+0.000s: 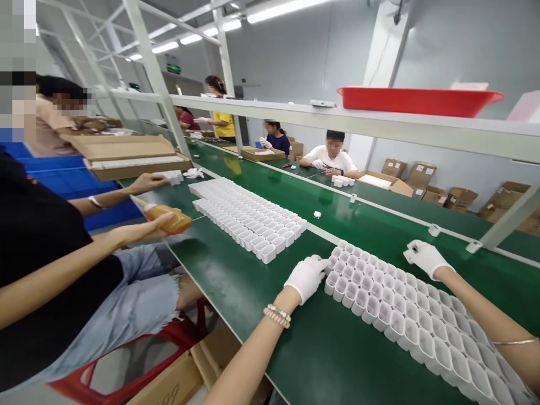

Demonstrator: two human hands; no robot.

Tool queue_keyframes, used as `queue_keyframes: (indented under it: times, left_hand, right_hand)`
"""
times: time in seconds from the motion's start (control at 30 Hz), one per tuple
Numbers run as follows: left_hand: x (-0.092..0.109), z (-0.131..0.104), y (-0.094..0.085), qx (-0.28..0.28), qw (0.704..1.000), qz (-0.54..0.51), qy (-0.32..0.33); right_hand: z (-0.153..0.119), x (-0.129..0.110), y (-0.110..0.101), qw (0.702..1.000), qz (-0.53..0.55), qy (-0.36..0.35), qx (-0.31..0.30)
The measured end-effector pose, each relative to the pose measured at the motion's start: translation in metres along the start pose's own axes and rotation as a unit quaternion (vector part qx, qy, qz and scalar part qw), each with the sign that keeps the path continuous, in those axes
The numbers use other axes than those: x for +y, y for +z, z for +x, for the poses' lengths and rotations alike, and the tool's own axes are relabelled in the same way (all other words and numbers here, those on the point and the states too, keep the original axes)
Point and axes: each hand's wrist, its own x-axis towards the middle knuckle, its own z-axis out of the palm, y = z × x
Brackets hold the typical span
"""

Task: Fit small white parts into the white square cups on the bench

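Observation:
My left hand (307, 277), in a white glove, has its fingertips at the near-left corner of a block of white open-topped cups (396, 320). Its fingers are together, and whether they grip a cup is unclear. Beyond the block, over the green belt, is my right hand (425, 257), also gloved, its fingers curled around something small and dark that I cannot make out. A second block of white cups (253, 216) stands further left on the green table (236, 287).
At the left, a seated person holds an orange bottle (171, 219) beside an open carton (135, 163). A red tray (417, 101) rests on the overhead shelf (295, 112). A small white piece (317, 214) lies on the belt. Other people sit across it.

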Motion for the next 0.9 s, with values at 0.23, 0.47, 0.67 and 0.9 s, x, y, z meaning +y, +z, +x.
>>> queue_keyframes:
  times: [0.23,0.47,0.67,0.9]
  left_hand:
    - [-0.004,-0.004,0.003,0.024,0.995,-0.092,-0.006]
    - [0.0,-0.024,-0.017,0.068,0.978,-0.193,-0.042]
    - [0.032,-0.091,-0.031,0.066,0.906,-0.413,-0.066]
    - [0.035,-0.106,0.004,0.069,0.872,-0.47,-0.116]
  right_hand:
    - [0.037,-0.018,0.024,1.0,-0.012,-0.023,-0.013]
    - [0.078,-0.092,0.08,0.974,0.081,-0.157,-0.14]
    - [0.085,-0.108,0.094,0.958,0.114,-0.199,-0.175]
    - [0.126,-0.111,0.108,0.978,0.105,-0.112,-0.139]
